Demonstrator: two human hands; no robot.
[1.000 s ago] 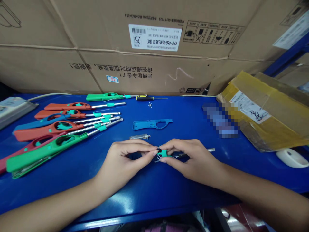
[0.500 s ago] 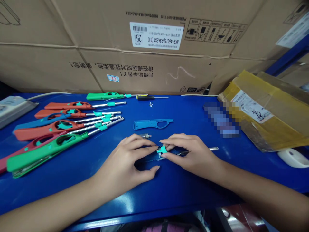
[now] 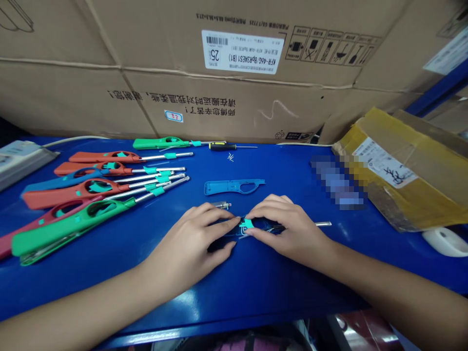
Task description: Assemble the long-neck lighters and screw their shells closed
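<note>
A blue half-shell of a stick lighter (image 3: 230,232) with inner parts and thin wires lies in front of me, mostly covered by my hands. Its metal tube (image 3: 323,224) sticks out to the right. My right hand (image 3: 288,222) pinches the teal trigger (image 3: 247,223) between thumb and fingers. From the left, my left hand (image 3: 201,239) grips the shell, fingers over its far side and thumb at its near side. Beyond the left fingers lies a small clear fuel tank (image 3: 222,205), partly hidden. The other blue shell half (image 3: 234,186) rests farther back.
Several assembled stick lighters (image 3: 73,234) in green, red, orange and blue lie at left. A screwdriver (image 3: 223,146) lies at the back before a large carton (image 3: 146,39). At right are a taped box (image 3: 387,165), a blurred-out flat object (image 3: 336,183) and a white mouse (image 3: 444,242).
My left thumb has moved up and in toward the shell. My right fingers have shifted slightly at the teal trigger. The whole view has moved a little.
</note>
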